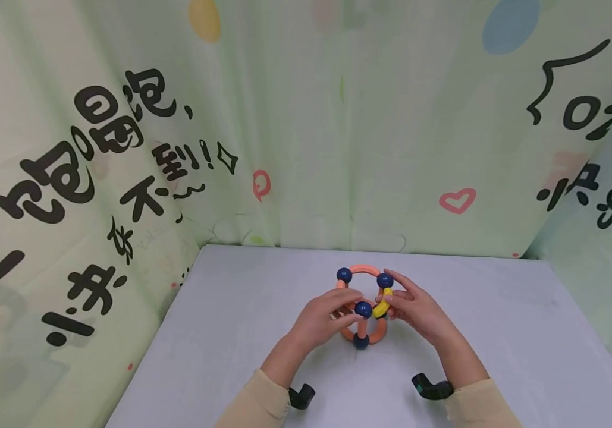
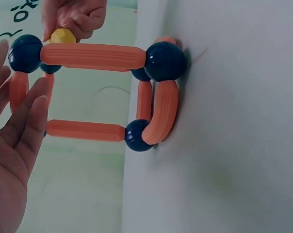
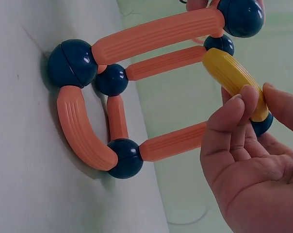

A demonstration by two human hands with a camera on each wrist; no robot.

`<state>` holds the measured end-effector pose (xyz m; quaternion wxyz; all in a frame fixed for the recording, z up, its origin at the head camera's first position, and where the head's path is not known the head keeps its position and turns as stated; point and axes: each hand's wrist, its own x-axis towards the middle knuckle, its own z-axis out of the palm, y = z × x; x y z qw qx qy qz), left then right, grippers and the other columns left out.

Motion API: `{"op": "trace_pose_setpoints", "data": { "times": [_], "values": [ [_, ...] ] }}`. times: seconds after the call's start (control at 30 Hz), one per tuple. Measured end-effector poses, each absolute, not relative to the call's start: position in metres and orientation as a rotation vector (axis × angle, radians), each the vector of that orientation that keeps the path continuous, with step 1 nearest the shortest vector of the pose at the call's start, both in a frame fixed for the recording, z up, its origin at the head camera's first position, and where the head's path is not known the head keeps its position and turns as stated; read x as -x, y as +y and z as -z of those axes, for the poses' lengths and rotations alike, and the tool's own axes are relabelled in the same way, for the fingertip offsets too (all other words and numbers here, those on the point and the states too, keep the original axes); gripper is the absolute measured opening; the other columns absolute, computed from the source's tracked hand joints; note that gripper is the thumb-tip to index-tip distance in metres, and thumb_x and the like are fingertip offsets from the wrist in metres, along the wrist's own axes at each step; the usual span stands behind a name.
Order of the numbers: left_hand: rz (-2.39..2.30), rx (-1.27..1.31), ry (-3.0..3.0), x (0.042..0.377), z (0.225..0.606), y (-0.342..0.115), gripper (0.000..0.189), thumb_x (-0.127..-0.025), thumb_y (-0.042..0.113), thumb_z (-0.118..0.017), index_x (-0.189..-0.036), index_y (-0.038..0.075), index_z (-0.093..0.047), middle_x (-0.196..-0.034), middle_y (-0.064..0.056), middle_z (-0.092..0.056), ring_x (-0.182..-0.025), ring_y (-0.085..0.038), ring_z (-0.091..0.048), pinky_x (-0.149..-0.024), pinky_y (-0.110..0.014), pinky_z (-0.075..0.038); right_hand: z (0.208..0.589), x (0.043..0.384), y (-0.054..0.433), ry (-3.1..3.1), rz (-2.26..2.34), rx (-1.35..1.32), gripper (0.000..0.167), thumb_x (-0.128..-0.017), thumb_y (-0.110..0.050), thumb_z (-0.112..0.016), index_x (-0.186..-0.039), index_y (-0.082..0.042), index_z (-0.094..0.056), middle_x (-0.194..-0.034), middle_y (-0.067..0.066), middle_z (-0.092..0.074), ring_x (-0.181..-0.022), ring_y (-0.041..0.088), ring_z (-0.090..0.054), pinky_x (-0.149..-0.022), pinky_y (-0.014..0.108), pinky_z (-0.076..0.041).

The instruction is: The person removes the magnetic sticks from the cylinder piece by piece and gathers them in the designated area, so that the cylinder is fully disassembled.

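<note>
A frame of orange magnetic rods (image 3: 158,36) and dark blue balls (image 2: 166,61) stands on the table. With thumb and fingers, my left hand (image 1: 320,315) holds the near upper blue ball (image 1: 363,309) at the frame's top corner. My right hand (image 1: 418,306) pinches a yellow curved rod (image 3: 236,82) between thumb and fingers. In the right wrist view one end of this rod lies by the far upper ball (image 3: 261,125), and its other end points toward the corner at my left hand. Curved orange rods (image 3: 83,128) form the base, resting on the tabletop.
The white table (image 1: 220,339) reaches back to a pale green curtain (image 1: 306,119) printed with black characters and coloured shapes. Black wrist-camera mounts (image 1: 432,387) jut inward from both wrists, above the table's near part.
</note>
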<state>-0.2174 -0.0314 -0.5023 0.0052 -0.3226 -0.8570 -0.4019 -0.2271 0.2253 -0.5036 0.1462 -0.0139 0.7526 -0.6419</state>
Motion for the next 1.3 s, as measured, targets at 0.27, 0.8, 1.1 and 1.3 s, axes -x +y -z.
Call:
{"op": "trace_pose_setpoints", "data": {
  "times": [0.27, 0.8, 1.1, 1.3],
  "values": [
    [1.517, 0.635, -2.473, 0.209, 0.522, -0.048, 0.024, -0.102, 0.032, -0.055, -0.096, 0.018, -0.073, -0.092, 0.002, -0.068, -0.076, -0.005, -0.06, -0.067, -0.02, -0.053, 0.505, 0.23, 0.229, 2.132, 1.887, 0.003, 0.064, -0.098, -0.031, -0.062, -0.155, -0.026, -0.031, -0.118, 0.013, -0.068, -0.091, 0.03, -0.062, -0.082, 0.024, -0.056],
    [1.472, 0.732, -2.943, 0.208, 0.578, -0.024, 0.042, -0.093, 0.048, -0.064, -0.132, 0.03, -0.061, -0.115, 0.011, -0.065, -0.083, 0.001, -0.058, -0.073, -0.018, -0.051, 0.502, 0.231, 0.229, 2.224, 1.825, -0.052, 0.067, -0.093, -0.037, -0.069, -0.151, -0.026, -0.039, -0.108, 0.013, -0.065, -0.086, 0.029, -0.062, -0.08, 0.025, -0.056],
    [1.51, 0.719, -2.983, 0.203, 0.579, -0.012, 0.039, -0.09, 0.043, -0.07, -0.127, 0.032, -0.063, -0.1, 0.015, -0.066, -0.076, 0.002, -0.058, -0.069, -0.018, -0.051, 0.505, 0.234, 0.23, 2.279, 1.806, -0.044, 0.059, -0.093, -0.043, -0.066, -0.146, -0.024, -0.047, -0.123, 0.014, -0.051, -0.094, 0.031, -0.057, -0.08, 0.026, -0.054],
    [1.462, 0.696, -2.995, 0.204, 0.583, -0.008, 0.033, -0.09, 0.042, -0.07, -0.121, 0.031, -0.066, -0.096, 0.017, -0.064, -0.076, 0.001, -0.057, -0.068, -0.017, -0.05, 0.505, 0.241, 0.233, 2.211, 1.823, -0.02, 0.06, -0.094, -0.048, -0.063, -0.145, -0.022, -0.047, -0.129, 0.013, -0.055, -0.089, 0.024, -0.056, -0.073, 0.024, -0.053]
  ]
}}
